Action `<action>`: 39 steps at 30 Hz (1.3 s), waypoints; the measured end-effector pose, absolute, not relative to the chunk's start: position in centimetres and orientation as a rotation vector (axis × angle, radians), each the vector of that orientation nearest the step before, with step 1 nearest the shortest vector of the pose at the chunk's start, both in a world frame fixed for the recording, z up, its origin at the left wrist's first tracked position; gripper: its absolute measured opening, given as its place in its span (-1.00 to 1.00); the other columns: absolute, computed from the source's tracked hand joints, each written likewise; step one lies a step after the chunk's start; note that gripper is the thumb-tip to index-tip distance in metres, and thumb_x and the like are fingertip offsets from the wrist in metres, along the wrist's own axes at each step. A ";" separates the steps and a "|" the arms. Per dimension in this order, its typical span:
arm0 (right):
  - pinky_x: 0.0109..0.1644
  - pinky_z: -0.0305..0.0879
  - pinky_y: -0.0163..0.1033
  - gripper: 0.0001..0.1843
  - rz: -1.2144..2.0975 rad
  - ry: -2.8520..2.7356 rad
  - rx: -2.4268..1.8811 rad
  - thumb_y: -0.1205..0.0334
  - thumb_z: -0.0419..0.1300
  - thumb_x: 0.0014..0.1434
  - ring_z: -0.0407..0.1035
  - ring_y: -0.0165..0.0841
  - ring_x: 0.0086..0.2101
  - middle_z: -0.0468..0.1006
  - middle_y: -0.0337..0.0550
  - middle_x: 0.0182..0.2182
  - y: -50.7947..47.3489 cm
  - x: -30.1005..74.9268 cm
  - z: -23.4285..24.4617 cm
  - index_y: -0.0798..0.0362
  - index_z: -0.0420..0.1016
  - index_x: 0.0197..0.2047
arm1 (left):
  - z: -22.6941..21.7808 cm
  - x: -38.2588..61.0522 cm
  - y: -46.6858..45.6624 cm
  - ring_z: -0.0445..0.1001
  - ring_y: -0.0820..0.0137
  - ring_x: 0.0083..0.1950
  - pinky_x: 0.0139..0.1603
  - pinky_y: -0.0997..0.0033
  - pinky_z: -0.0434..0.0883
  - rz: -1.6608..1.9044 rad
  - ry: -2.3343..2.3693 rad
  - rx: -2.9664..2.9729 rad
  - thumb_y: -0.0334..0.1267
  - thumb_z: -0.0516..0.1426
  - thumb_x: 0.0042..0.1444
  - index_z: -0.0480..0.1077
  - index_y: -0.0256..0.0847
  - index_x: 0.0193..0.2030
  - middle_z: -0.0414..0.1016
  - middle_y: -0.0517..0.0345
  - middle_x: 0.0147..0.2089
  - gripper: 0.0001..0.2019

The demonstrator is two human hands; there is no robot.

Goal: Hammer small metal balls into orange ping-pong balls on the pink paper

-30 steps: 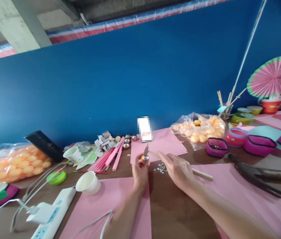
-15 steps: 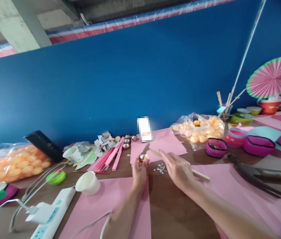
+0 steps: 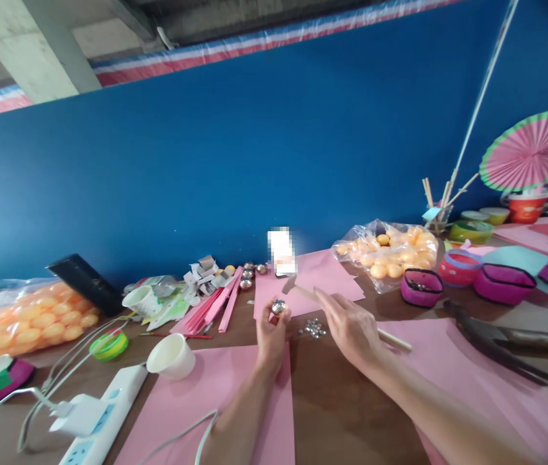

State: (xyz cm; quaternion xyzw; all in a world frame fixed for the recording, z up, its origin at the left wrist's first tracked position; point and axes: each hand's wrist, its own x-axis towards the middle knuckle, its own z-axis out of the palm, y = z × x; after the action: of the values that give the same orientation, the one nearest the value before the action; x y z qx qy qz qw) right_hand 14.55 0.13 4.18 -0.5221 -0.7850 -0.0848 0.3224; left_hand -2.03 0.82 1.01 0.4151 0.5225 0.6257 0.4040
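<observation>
My left hand (image 3: 271, 336) is raised over the table and pinches a small ball (image 3: 278, 306) half covered with shiny silver pieces. My right hand (image 3: 349, 326) is closed on a wooden-handled tool (image 3: 390, 338) whose thin front end (image 3: 289, 285) points up and left, just beside the ball. A little heap of silver pieces (image 3: 313, 328) lies on the brown table between the two hands. Pink paper sheets (image 3: 216, 400) lie under both forearms.
A white paper cup (image 3: 172, 356) and a white power strip (image 3: 104, 413) with cables lie at the left. Bags of orange balls (image 3: 26, 318) (image 3: 390, 248) sit left and right. Pink strips (image 3: 218, 305), magenta containers (image 3: 422, 285) and a dark tool (image 3: 497, 336) surround the work spot.
The tool tip has lifted off the ball and swung up and to the right. My left hand has turned the ball, so its silver side now faces up.
</observation>
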 end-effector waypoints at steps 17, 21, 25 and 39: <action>-0.38 0.09 -0.39 -0.58 -0.268 -2.127 -1.396 0.33 -0.09 0.20 0.36 -0.42 -0.36 0.47 -0.19 -0.37 0.4 14.3 3.5 -0.10 0.15 0.13 | 0.1 -2.0 1.2 0.44 0.43 -0.19 -0.08 0.36 0.32 1.641 1.166 0.960 -0.20 0.15 -0.04 0.26 -0.20 0.00 0.42 0.07 -0.18 -0.58; -0.41 0.09 -0.39 -0.58 -0.247 -2.151 -1.394 0.32 -0.06 0.19 0.36 -0.43 -0.39 0.47 -0.20 -0.40 0.4 14.4 3.6 -0.11 0.17 0.12 | 0.0 -1.9 1.2 0.45 0.42 -0.18 -0.06 0.33 0.33 1.622 1.141 0.942 -0.21 0.17 -0.06 0.26 -0.18 0.01 0.42 0.06 -0.14 -0.56; -0.39 0.10 -0.39 -0.58 -0.250 -2.113 -1.399 0.33 -0.08 0.19 0.36 -0.44 -0.38 0.48 -0.20 -0.37 0.5 14.4 3.6 -0.10 0.17 0.12 | -0.2 -1.9 1.4 0.45 0.40 -0.18 -0.06 0.28 0.33 1.662 1.081 0.901 -0.19 0.15 -0.03 0.19 -0.15 0.06 0.40 0.03 -0.11 -0.52; -0.39 0.09 -0.37 -0.58 -0.331 -2.122 -1.366 0.32 -0.08 0.20 0.34 -0.42 -0.39 0.47 -0.17 -0.39 0.4 14.6 3.8 -0.08 0.16 0.14 | -0.5 -2.0 1.4 0.43 0.45 -0.25 -0.15 0.37 0.36 1.623 1.060 0.934 -0.11 0.08 0.03 0.26 -0.18 0.02 0.41 0.06 -0.20 -0.60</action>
State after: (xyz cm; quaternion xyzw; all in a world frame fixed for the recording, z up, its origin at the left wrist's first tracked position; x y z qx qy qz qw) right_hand 14.63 0.41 3.80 -0.5130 -0.7970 -0.1244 0.2935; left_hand -1.98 1.40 -0.49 0.3821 0.4333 0.6639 0.4749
